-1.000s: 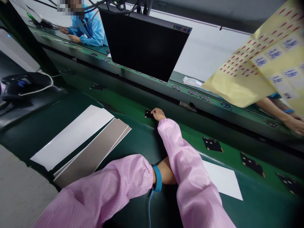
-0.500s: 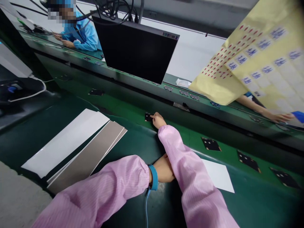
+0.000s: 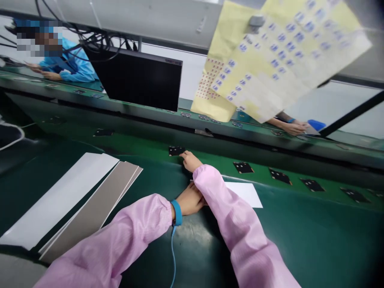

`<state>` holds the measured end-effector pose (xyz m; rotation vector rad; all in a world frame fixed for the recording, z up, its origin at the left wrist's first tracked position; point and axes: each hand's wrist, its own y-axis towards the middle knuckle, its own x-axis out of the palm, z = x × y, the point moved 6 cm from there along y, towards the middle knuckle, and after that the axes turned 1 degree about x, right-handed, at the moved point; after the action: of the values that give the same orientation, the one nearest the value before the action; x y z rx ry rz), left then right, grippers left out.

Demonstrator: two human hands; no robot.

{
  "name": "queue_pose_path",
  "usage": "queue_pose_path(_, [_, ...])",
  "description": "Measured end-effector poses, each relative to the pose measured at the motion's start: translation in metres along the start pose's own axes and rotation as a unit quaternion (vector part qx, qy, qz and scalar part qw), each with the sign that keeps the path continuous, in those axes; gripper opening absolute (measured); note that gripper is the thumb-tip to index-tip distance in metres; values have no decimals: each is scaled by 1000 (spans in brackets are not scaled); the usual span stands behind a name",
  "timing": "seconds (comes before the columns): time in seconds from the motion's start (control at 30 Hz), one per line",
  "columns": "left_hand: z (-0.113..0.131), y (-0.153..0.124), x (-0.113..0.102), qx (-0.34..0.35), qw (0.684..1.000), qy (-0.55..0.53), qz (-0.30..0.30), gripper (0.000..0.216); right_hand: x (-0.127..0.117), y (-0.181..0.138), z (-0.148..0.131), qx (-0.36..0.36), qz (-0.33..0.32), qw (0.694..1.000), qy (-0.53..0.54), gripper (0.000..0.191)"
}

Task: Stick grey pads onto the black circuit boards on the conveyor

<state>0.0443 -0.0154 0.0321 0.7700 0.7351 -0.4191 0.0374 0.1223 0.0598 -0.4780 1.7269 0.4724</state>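
Observation:
My right hand (image 3: 191, 161) reaches across the bench, index finger stretched out and touching the right edge of a black circuit board (image 3: 174, 151). The board lies flat on the green strip. Its other fingers are bent and partly hidden. Below it, my left hand (image 3: 189, 199) lies over the left end of a white sheet (image 3: 246, 194), fingers extended and partly covered by my right sleeve. A blue wrist strap (image 3: 177, 213) with a thin cord is on my left wrist.
White strips (image 3: 64, 196) and a grey-brown strip (image 3: 93, 208) lie at left. More black boards (image 3: 280, 176) lie along the green strip. Behind stand a raised ledge, a dark monitor (image 3: 141, 78) and hanging yellow papers (image 3: 249, 68). A co-worker (image 3: 73, 66) sits across; another person's hands (image 3: 292, 127) show at right.
The view has turned to the right and levelled. My right hand has drawn back slightly, so its fingertip moved from over the board to its right edge. My left hand stays by the white sheet.

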Motion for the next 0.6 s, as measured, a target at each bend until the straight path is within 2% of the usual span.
queue_pose_path(0.1, [-1, 0, -11, -23, 999, -16, 27, 24, -27, -44, 5, -7, 58, 998, -24, 35])
queue_pose_path(0.17, [3, -1, -21, -43, 997, -31, 63, 17, -42, -72, 13, 17, 100, 994, -39, 33])
queue_pose_path(0.27, [13, -1, -37, -97, 972, -110, 183, 10, -54, -104, 26, 74, 140, 986, -60, 27])
queue_pose_path(0.3, [19, 2, -37, -104, 967, -130, 191, 10, -54, -111, 30, 91, 142, 983, -68, 25])
queue_pose_path(0.47, [57, 37, -16, -80, 975, -179, 104, 24, -54, -120, 47, 105, 104, 983, -109, 21])
queue_pose_path(0.6, [77, 64, -20, -69, 978, -173, 95, 26, -82, -129, 55, 124, 139, 975, -118, 21])
